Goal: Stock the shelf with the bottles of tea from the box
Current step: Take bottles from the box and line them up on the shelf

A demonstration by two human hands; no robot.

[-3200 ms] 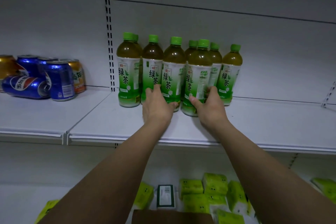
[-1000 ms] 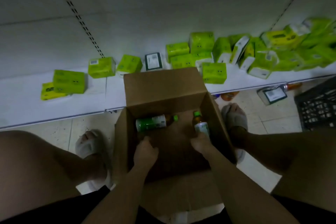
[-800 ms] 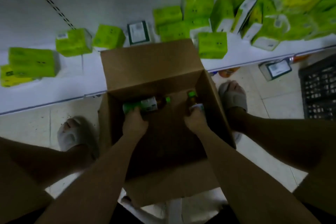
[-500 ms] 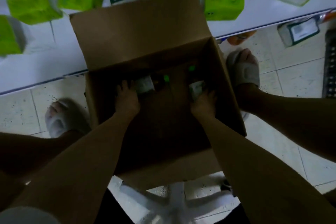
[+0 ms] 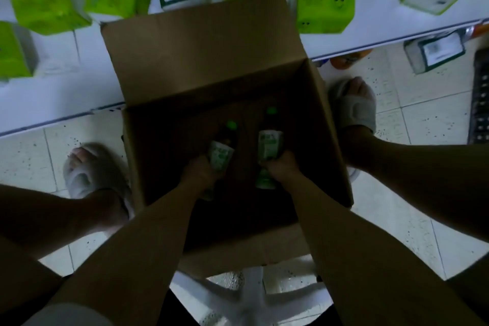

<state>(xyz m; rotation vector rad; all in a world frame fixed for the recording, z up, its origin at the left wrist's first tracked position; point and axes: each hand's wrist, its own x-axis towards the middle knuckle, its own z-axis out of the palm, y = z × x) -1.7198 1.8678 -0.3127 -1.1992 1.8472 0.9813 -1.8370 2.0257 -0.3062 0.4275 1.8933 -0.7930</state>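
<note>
An open brown cardboard box stands on the floor between my feet, its far flap leaning against the low shelf. Both my hands are inside it. My left hand is wrapped around a tea bottle with a green cap and green-white label. My right hand grips a second tea bottle just to the right. Both bottles point caps away from me, in the dark interior. The upper shelf with the stocked bottles is out of view.
A low white shelf runs across the top, carrying several green tissue packs. My slippered feet flank the box on a tiled floor. A black crate stands at the right edge. A white stool frame sits below me.
I have looked down from the upper shelf into the box. Both hands have closed on the two bottles, and the left bottle has turned from lying sideways to pointing away.
</note>
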